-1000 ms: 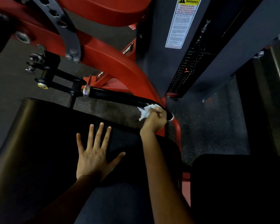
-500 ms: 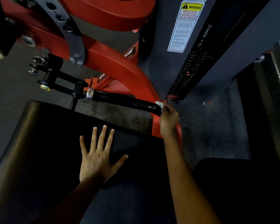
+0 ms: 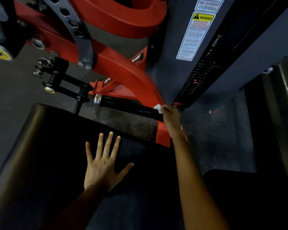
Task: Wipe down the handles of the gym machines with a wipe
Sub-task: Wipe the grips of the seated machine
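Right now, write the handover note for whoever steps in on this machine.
Left hand: open, fingers spread, flat on the black seat pad.
Right hand: grip closed on the white wipe, at the inner end of the black handle where it joins the red frame.
Done: the wipe is at the frame end of this handle; how much of the handle has been covered cannot be told.
Left: wipe out to the chrome end cap if not yet done, then the machine's other handles, which are out of view.
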{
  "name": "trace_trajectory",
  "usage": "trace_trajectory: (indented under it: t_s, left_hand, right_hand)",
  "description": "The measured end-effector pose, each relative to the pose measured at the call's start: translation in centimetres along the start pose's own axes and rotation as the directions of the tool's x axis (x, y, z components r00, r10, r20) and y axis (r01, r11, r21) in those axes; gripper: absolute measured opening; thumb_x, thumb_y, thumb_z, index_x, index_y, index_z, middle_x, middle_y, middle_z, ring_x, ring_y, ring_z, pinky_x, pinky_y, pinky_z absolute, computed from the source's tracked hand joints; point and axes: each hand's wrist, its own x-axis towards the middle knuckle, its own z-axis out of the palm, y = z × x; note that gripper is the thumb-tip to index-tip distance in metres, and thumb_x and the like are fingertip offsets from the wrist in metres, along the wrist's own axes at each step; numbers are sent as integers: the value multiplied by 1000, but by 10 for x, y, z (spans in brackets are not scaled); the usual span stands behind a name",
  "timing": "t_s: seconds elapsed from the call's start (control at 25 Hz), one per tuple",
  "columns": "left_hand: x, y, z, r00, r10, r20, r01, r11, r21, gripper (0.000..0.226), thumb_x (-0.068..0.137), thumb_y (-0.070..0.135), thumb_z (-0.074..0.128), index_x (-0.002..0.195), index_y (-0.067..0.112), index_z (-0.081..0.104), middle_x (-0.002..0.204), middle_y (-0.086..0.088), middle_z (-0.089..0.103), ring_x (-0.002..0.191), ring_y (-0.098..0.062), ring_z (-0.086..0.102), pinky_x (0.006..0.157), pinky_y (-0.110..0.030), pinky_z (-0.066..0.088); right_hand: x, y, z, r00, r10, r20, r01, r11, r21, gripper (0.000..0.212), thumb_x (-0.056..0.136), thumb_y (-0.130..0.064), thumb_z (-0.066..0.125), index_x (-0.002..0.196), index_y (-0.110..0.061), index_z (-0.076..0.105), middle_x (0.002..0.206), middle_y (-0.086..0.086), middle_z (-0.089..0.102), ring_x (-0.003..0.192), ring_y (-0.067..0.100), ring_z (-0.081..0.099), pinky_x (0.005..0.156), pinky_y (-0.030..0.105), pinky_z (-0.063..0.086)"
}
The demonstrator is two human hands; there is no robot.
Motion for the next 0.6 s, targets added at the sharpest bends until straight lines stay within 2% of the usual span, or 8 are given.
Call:
trace_trajectory:
  t_s: [0.04, 0.12, 0.2, 0.28, 0.36, 0.44, 0.52, 0.6]
  left_hand:
    - [0, 0, 0, 1000, -1, 1, 1, 1000, -3, 92, 79, 77, 27, 147, 15, 32, 155, -10, 25, 144, -33, 15, 111, -62, 6]
    - [-1, 0, -1, 1000, -1, 0, 1, 1000, -11, 92, 79, 76, 28, 147, 14, 34, 155, -11, 26, 144, -33, 16, 111, -62, 7]
    - [-1, 0, -1, 1000, -1, -7, 1, 1000, -4, 92, 78, 76, 29, 147, 14, 33, 155, -11, 27, 144, -33, 16, 110, -62, 7]
    - [0, 0, 0, 1000, -4, -10, 4, 1000, 6, 93, 78, 77, 29, 147, 15, 32, 155, -10, 26, 144, -32, 15, 111, -62, 7]
    - [0, 0, 1, 1000, -9, -13, 9, 1000, 11, 93, 78, 77, 29, 148, 16, 31, 155, -10, 24, 145, -32, 14, 111, -61, 6]
    - [0, 0, 1, 1000, -8, -14, 9, 1000, 13, 93, 78, 77, 28, 148, 16, 30, 156, -10, 24, 145, -31, 13, 111, -61, 7]
    - [-1, 0, 2, 1000, -6, -16, 6, 1000, 9, 93, 79, 77, 28, 148, 15, 29, 156, -10, 23, 145, -31, 12, 111, -62, 7]
    - [-1, 0, 1, 1000, -13, -14, 13, 1000, 13, 93, 79, 77, 28, 148, 15, 29, 156, -10, 23, 145, -31, 12, 111, -62, 7]
  right_hand:
    - [5, 2, 6, 999, -45, 13, 46, 998, -46, 25, 96, -8, 43, 103, 2, 65, 98, 15, 63, 93, 20, 56, 66, 19, 38]
    - [9, -6, 20, 990, -115, 81, 128, 977, -171, 26, 96, -15, 43, 96, -3, 66, 93, 8, 65, 89, 23, 59, 71, 28, 44]
    - [10, -18, 40, 966, -210, 152, 244, 936, -254, 28, 97, -19, 42, 96, -4, 66, 95, 13, 68, 88, 28, 61, 72, 34, 47]
    - [3, -40, 63, 941, -270, 204, 324, 892, -315, 28, 98, -19, 41, 101, -7, 67, 97, 15, 68, 90, 31, 61, 72, 34, 46]
    - [-3, -51, 80, 897, -368, 245, 430, 853, -296, 28, 96, -14, 42, 109, -9, 66, 102, 14, 69, 95, 31, 62, 79, 35, 48]
    - [-9, -47, 79, 842, -471, 263, 525, 827, -201, 32, 92, -4, 45, 117, -7, 64, 114, 12, 66, 106, 28, 61, 92, 37, 48]
    - [-6, -25, 60, 828, -514, 224, 546, 830, -113, 37, 87, 6, 46, 118, -6, 63, 122, 9, 63, 111, 23, 60, 99, 31, 45]
    - [-2, 1, 35, 882, -447, 150, 469, 867, -171, 37, 88, 7, 47, 117, -8, 65, 120, 9, 64, 106, 17, 62, 94, 11, 41]
